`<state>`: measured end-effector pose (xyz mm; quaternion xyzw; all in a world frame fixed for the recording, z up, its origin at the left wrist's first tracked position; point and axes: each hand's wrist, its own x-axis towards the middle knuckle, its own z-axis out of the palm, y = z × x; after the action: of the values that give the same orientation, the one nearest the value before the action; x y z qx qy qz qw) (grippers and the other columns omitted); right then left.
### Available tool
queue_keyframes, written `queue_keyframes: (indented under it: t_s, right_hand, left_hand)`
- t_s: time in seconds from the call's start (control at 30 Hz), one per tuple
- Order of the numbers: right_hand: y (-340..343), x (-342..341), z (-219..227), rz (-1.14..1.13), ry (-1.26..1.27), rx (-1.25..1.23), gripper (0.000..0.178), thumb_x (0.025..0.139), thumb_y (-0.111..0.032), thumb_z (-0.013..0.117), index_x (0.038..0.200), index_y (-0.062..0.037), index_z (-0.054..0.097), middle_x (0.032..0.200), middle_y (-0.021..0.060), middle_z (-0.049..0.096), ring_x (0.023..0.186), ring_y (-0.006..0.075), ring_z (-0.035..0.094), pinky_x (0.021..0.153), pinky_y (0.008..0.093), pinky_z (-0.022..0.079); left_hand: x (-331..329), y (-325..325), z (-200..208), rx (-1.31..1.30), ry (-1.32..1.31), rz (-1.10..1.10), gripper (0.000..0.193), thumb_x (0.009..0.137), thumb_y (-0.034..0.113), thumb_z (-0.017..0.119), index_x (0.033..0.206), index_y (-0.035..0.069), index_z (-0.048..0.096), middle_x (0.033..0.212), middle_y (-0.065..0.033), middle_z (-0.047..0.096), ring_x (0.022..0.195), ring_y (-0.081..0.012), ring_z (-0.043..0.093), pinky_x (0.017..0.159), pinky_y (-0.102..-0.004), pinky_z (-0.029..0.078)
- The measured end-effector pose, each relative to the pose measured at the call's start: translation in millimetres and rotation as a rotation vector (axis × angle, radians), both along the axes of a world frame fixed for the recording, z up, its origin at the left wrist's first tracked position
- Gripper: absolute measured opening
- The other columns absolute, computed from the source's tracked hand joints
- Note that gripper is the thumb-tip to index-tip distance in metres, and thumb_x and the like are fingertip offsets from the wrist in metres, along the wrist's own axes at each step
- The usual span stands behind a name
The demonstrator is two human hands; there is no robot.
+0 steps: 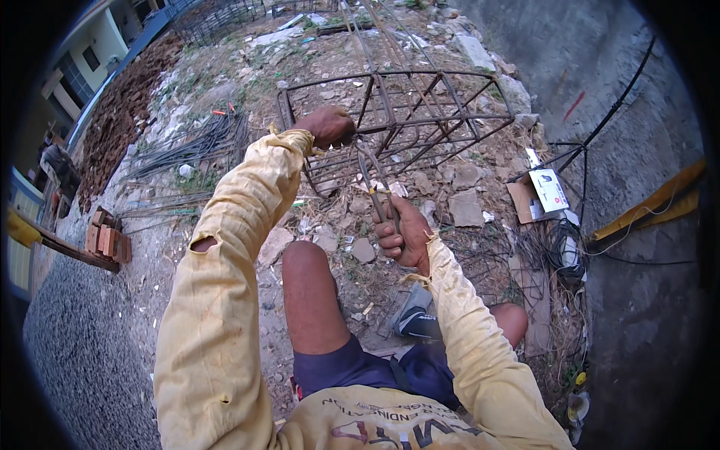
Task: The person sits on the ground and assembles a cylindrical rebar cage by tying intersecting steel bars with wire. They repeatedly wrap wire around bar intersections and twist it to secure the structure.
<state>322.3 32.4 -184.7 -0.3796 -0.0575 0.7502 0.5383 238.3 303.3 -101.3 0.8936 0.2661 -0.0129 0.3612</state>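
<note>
My right hand [405, 232] is wrapped round the handles of a pair of long-handled pincers [373, 184]. Their jaws point up and away, meeting a bar of a rusty rebar cage [390, 124]. Just left of the jaws, my left hand [330, 126] is closed at the cage's near side, knuckles up. What its fingers hold is hidden beneath the hand. The cage lies across the rubble in front of me, made of long bars joined by square stirrups.
Cut steel rods [195, 150] lie to the left, near stacked bricks [103, 238]. On the right are an opened white carton [546, 193], a coil of black cable [564, 244] and a grey wall [630, 97]. Broken stone slabs [466, 208] litter the ground.
</note>
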Motion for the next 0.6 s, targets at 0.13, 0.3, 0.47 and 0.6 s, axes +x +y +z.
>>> queue_keyframes:
  t_s: [0.13, 0.3, 0.47, 0.6]
  right_hand:
    - [-5.3, -9.3, -5.8, -0.039, -0.052, 0.058, 0.054, 0.094, -0.058, 0.047, 0.108, -0.0061, 0.055, 0.061, -0.0019, 0.051, 0.039, 0.0073, 0.04, 0.036, 0.0241, 0.034]
    - [-9.6, -15.8, 12.1, -0.148, -1.325, 0.124, 0.055, 0.082, -0.042, 0.071, 0.117, -0.0057, 0.049, 0.073, 0.0076, 0.06, 0.065, 0.023, 0.063, 0.057, 0.0408, 0.05]
    - [-12.4, 7.9, 15.0, -0.301, -2.522, 0.085, 0.068, 0.085, -0.038, 0.067, 0.137, -0.0033, 0.041, 0.104, 0.0181, 0.057, 0.094, 0.0347, 0.061, 0.073, 0.047, 0.05]
    - [-13.5, 19.5, 16.4, -0.145, -2.376, 0.121, 0.07, 0.09, -0.046, 0.06, 0.14, -0.0027, 0.037, 0.104, 0.0214, 0.055, 0.099, 0.0405, 0.059, 0.08, 0.0543, 0.048]
  left_hand:
    - [2.8, 16.2, -26.8, 0.029, -0.12, -0.096, 0.025, 0.09, 0.017, 0.048, 0.088, -0.001, 0.066, 0.074, -0.0066, 0.065, 0.06, -0.0165, 0.061, 0.057, -0.0311, 0.051]
    - [-4.1, 19.4, -27.7, 0.544, -0.148, -0.397, 0.02, 0.086, 0.012, 0.052, 0.089, -0.002, 0.066, 0.083, -0.0102, 0.067, 0.067, -0.0209, 0.066, 0.061, -0.0347, 0.053]
    - [-1.4, 15.0, -18.6, 0.266, -0.115, -0.213, 0.024, 0.09, 0.015, 0.049, 0.085, 0.0, 0.067, 0.077, -0.0067, 0.066, 0.063, -0.0158, 0.063, 0.055, -0.0319, 0.051]
    - [-4.8, 1.6, -3.5, 0.189, -0.046, -0.172, 0.029, 0.092, 0.018, 0.047, 0.081, 0.001, 0.068, 0.072, -0.0042, 0.064, 0.059, -0.013, 0.059, 0.053, -0.0297, 0.049]
